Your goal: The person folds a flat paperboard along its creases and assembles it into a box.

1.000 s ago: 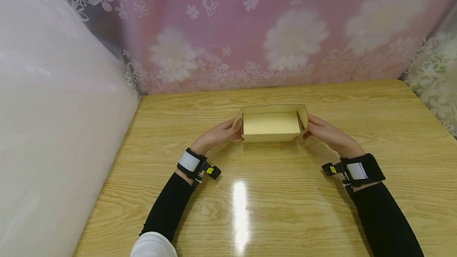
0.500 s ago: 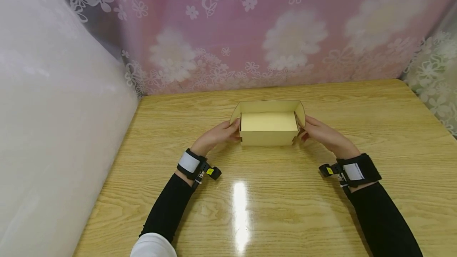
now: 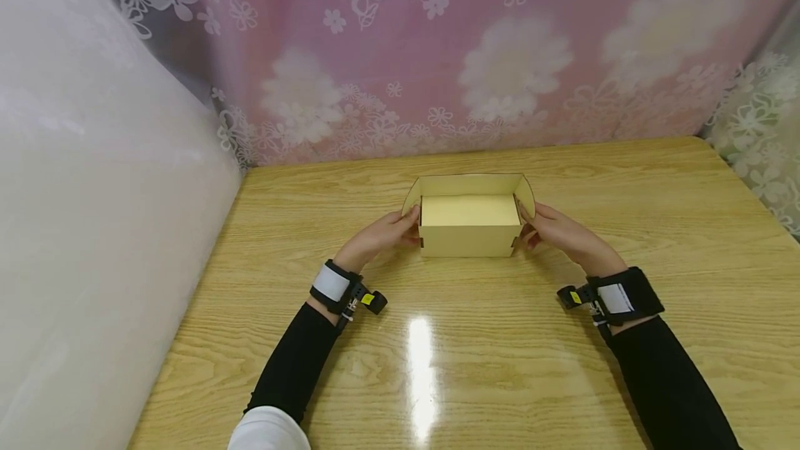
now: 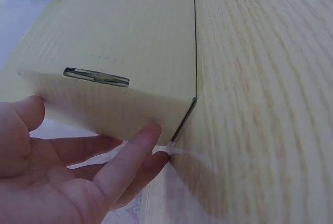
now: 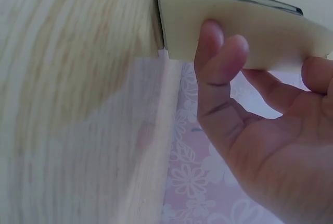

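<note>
A yellowish cardboard box (image 3: 467,242) stands near the back middle of the table, its lid (image 3: 471,185) raised at the rear with curved side flaps. A pale panel shows at the top between the ends. My left hand (image 3: 382,236) holds the left end, thumb by the flap and fingertips against the end wall in the left wrist view. My right hand (image 3: 565,233) holds the right end the same way, with curled fingers on the wall below a slot in the right wrist view. The box's underside is on or very close to the table; I cannot tell which.
The wooden table (image 3: 494,360) extends all around the box. A pink flowered curtain (image 3: 400,54) hangs behind its back edge. A white sheet (image 3: 94,193) slopes along the left side, and a pale lace cloth (image 3: 765,137) hangs at the right.
The box has tipped so that its front wall shows taller and its lid flaps stand more open. It has shifted slightly left, and my right hand has moved left with it.
</note>
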`<state>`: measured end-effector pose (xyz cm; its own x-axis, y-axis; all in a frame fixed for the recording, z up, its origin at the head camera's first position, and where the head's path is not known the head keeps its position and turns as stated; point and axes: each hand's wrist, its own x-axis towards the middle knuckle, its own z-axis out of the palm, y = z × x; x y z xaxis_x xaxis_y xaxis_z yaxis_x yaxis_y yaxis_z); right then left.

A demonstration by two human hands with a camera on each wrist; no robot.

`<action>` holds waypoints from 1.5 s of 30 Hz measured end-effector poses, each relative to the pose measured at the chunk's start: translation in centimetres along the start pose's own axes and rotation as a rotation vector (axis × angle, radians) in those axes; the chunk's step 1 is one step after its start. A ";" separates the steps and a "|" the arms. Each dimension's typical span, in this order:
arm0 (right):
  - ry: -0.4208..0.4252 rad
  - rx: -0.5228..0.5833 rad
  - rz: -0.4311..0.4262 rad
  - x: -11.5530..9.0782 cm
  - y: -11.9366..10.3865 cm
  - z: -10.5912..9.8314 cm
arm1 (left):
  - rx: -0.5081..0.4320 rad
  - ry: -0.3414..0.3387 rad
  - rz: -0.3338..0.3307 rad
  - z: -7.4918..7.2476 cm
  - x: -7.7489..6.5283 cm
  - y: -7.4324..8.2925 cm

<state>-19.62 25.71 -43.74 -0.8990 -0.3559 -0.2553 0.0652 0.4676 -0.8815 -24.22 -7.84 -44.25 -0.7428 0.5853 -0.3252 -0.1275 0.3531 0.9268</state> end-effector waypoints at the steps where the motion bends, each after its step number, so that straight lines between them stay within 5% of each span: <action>1: 0.001 -0.002 0.000 0.0 0.0 0.0 | 0.011 0.000 0.001 -0.1 0.0 0.0; 6: 0.034 -0.006 -0.033 0.0 -0.2 -0.6 | 0.029 0.067 0.010 -1.0 -0.4 0.1; 12: 0.179 0.040 -0.102 -1.0 -1.1 -1.6 | 0.005 0.316 0.188 -2.0 -1.6 1.4; 15: 0.228 0.048 -0.134 -1.5 -1.7 -1.7 | 0.047 0.381 0.260 -2.0 -2.3 2.4; 25: 0.210 -0.013 -0.158 -1.7 -2.5 -1.5 | 0.339 0.366 0.291 -1.4 -3.2 3.4; 31: 0.166 -0.047 -0.117 -2.0 -2.7 -1.5 | 0.350 0.374 0.324 -0.9 -3.4 3.8; 45: 0.222 -0.058 -0.126 -2.1 -3.2 -0.7 | 0.285 0.437 0.370 0.3 -3.1 3.8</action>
<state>-18.29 25.53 -40.05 -0.9719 -0.2306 -0.0462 -0.0719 0.4785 -0.8751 -22.24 -8.11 -39.75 -0.9116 0.3747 0.1689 0.3234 0.4002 0.8575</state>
